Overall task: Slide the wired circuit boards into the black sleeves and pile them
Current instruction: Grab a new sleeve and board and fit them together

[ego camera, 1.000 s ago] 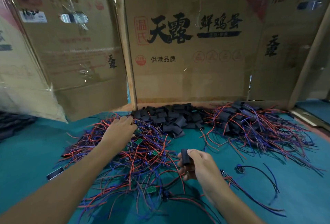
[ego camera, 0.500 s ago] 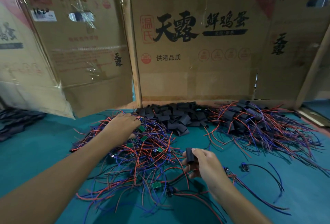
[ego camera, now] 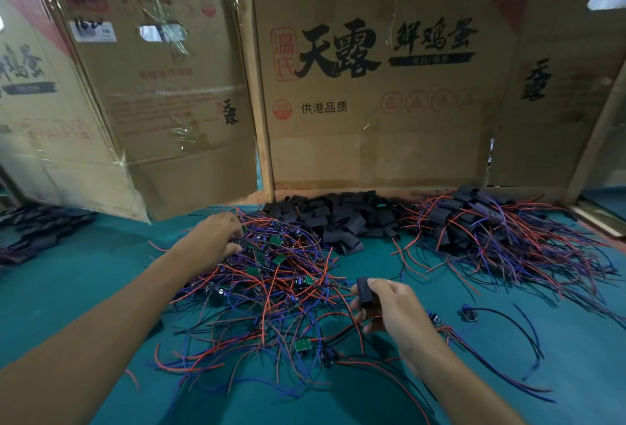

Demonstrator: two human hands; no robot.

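The right hand (ego camera: pixel 393 309) was held low over the teal table top (ego camera: pixel 84 275), thumb and fingers pinched on one black sleeve (ego camera: pixel 365 291) that stood roughly upright in the grip, its upper end poking out above the fingertips. The left hand (ego camera: pixel 213 238) reached out to the far-left edge of the tangle of wired circuit boards (ego camera: pixel 271 285), fingers curled down into the red and blue wires – couldn't tell whether they'd actually closed on a board or wire, since the fingertips were buried in the heap. The two hands were well apart, w/ most of the tangle between them.

Small green boards (ego camera: pixel 278 259) showed here and there in that tangle, one more (ego camera: pixel 302 345) lying near its front edge. Behind it, against the cardboard, lay a heap of loose black sleeves (ego camera: pixel 338 218). To the right of that sat the pile of finished pieces (ego camera: pixel 481 224) – boards already in sleeves, wires fanning out toward the front and right.

On the table just right of the right hand lay a single small dark part w/ black leads (ego camera: pixel 469 313), apart from the piles. Another wired piece (ego camera: pixel 437 319) lay partly under the wrist; details too small to make out.

Flattened cardboard boxes (ego camera: pixel 372 102) printed w/ black characters stood upright along the back of the table, a wooden post (ego camera: pixel 254 85) between two of them. At the far left edge, more dark bits (ego camera: pixel 37 231) lay on the table, blurred.
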